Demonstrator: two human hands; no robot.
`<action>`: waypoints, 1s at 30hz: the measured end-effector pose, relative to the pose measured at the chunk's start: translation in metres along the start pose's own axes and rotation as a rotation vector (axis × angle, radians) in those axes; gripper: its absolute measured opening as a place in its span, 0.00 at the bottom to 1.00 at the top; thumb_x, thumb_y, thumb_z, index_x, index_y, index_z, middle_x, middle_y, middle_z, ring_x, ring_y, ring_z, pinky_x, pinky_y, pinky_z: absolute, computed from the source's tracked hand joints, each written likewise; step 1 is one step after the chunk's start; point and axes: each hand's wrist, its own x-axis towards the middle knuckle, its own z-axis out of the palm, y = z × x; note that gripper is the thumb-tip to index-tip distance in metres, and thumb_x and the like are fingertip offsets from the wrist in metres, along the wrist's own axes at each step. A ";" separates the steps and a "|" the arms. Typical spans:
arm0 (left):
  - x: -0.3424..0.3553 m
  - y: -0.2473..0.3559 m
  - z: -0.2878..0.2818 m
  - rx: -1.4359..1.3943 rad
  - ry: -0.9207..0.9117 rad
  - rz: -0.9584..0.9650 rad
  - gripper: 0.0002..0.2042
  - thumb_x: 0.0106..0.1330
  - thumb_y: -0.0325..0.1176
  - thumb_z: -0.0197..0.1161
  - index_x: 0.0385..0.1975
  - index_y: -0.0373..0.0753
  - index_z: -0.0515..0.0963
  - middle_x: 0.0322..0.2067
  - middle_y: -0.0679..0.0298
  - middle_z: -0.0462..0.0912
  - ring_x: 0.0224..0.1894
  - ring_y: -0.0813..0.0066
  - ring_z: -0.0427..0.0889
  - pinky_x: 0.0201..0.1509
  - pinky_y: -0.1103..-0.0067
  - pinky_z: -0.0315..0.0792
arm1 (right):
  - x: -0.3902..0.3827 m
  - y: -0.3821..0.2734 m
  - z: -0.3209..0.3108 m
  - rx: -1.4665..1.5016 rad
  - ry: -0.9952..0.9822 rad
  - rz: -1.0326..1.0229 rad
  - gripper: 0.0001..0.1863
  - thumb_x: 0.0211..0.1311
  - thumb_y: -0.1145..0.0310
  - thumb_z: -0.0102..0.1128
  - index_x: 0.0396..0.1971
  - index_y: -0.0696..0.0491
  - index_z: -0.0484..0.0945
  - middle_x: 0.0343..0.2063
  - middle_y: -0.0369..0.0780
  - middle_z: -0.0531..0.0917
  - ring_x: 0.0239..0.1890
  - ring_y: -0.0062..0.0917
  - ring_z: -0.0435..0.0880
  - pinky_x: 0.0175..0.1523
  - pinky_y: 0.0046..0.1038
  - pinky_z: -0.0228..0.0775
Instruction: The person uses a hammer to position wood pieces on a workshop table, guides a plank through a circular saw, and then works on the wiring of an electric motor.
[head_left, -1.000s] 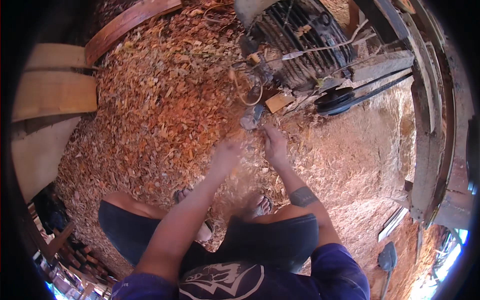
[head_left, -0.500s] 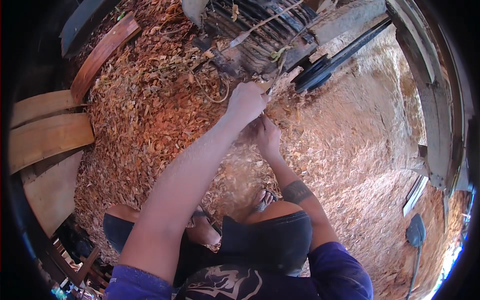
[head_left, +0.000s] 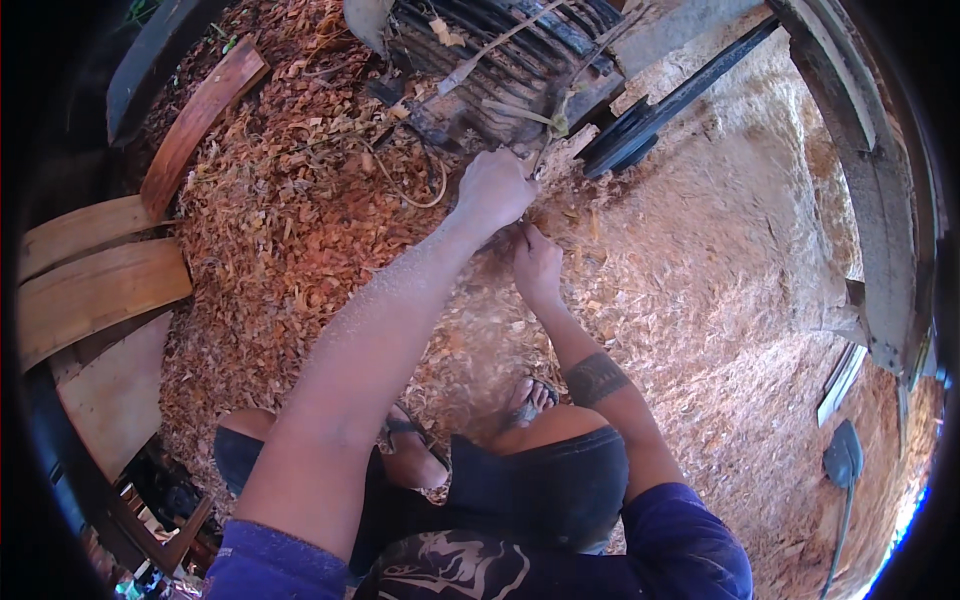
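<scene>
My left hand (head_left: 497, 188) is closed in front of a dark ribbed motor housing (head_left: 490, 75). Just below and to its right, my right hand (head_left: 538, 266) is closed too, its fingers near the left hand's wrist side. A thin dark piece shows between the two hands, mostly covered by the fingers, so its kind cannot be made out. A dark pulley wheel (head_left: 622, 150) with a belt (head_left: 700, 85) stands to the right of the hands. Across the motor's fins lies a pale sliver (head_left: 512, 111), by a knotted cord (head_left: 557, 125).
Wood chips (head_left: 290, 260) cover the ground at left, and fine sawdust (head_left: 720, 250) lies at right. Curved planks (head_left: 105, 290) lie at the left, with a reddish board (head_left: 200, 130) above. A looped cord (head_left: 410, 198) is near my left hand. Weathered boards (head_left: 870, 250) edge the right.
The view has shifted slightly, with the motor now more to the left. A pale piece by my left fingertips no longer shows there; a pale sliver now shows across the motor. Both hands stay closed.
</scene>
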 end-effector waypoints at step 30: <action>-0.145 -0.048 -0.011 -0.493 0.307 -0.448 0.16 0.65 0.44 0.65 0.35 0.35 0.87 0.22 0.57 0.84 0.24 0.69 0.80 0.35 0.72 0.73 | 0.002 0.017 0.009 0.077 -0.054 0.155 0.15 0.67 0.64 0.60 0.34 0.63 0.83 0.23 0.50 0.85 0.25 0.34 0.85 0.33 0.35 0.74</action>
